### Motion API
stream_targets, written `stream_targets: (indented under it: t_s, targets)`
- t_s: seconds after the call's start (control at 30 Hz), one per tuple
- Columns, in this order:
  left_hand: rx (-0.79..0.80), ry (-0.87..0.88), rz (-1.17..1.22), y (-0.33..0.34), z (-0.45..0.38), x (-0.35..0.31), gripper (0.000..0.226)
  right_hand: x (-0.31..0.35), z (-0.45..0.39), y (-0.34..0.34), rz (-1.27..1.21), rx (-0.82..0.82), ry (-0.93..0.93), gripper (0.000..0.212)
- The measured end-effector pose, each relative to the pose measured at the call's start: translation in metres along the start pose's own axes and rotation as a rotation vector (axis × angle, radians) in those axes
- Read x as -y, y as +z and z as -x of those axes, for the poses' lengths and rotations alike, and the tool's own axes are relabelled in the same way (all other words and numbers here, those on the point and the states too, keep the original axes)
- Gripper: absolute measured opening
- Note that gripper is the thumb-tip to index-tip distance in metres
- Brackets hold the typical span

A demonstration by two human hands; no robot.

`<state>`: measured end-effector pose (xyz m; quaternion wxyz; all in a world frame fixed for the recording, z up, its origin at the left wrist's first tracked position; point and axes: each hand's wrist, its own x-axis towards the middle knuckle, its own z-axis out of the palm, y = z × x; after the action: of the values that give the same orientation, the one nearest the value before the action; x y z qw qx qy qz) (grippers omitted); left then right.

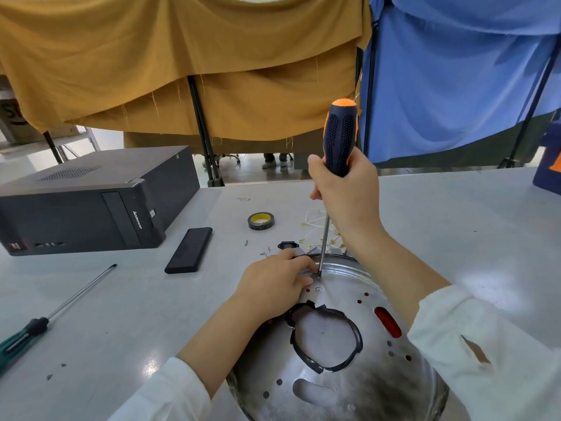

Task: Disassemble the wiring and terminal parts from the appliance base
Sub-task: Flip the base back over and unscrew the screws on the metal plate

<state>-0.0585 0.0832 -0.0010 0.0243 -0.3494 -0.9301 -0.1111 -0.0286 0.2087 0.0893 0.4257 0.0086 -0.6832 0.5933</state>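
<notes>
Both my hands are at the far rim of the base (337, 375), the round metal pan lying just in front of me on the table (455, 226). My right hand (346, 189) is wrapped around the handle of the screwdriver (340, 138), which stands nearly upright, its shaft running down and slightly left to a screw (319, 276) by the rim. My left hand (274, 284) rests on the pan just left of that tip, fingers curled and pinching a small dark bracket (303, 268) beside the screw.

What matters, I think, is that the shaft stays in line with the screw, straight down from my right hand, while the left, the nearer to the screw, steadies the part. If the tool tilts, the tip could slip.

Loose white wires (312, 221) with gold terminals lie just beyond the rim, near a tape roll (261, 220). A second screwdriver (57, 311) lies well off to the left.
</notes>
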Motion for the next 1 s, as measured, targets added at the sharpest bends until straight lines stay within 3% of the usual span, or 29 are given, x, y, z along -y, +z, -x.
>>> stream_targets:
  t_s: [0.1, 0.37, 0.57, 0.67, 0.73, 0.83, 1.0]
  targets:
    - [-0.002, 0.003, 0.004, 0.000, 0.000, 0.001, 0.027, 0.007, 0.000, 0.004, -0.029, -0.057, -0.018, 0.024]
    - [-0.011, 0.008, -0.011, 0.002, 0.000, 0.001, 0.027, 0.009, -0.011, 0.009, -0.264, 0.126, 0.137, 0.036]
    - [-0.013, 0.012, -0.016, 0.003, -0.001, 0.002, 0.027, 0.005, -0.032, -0.006, -0.356, 0.617, 0.294, 0.039]
    - [-0.014, 0.017, -0.012, 0.002, -0.002, 0.002, 0.027, 0.005, -0.034, -0.012, -0.440, 0.737, 0.303, 0.035]
    - [-0.011, 0.015, -0.016, 0.002, -0.001, 0.002, 0.027, 0.005, -0.030, -0.010, -0.453, 0.713, 0.292, 0.037]
    - [-0.006, 0.002, -0.011, 0.001, -0.001, 0.001, 0.026, 0.007, -0.015, 0.002, -0.379, 0.513, 0.226, 0.038]
    - [-0.004, -0.011, -0.005, 0.001, 0.000, 0.001, 0.025, 0.011, 0.004, 0.016, -0.032, 0.258, 0.049, 0.030]
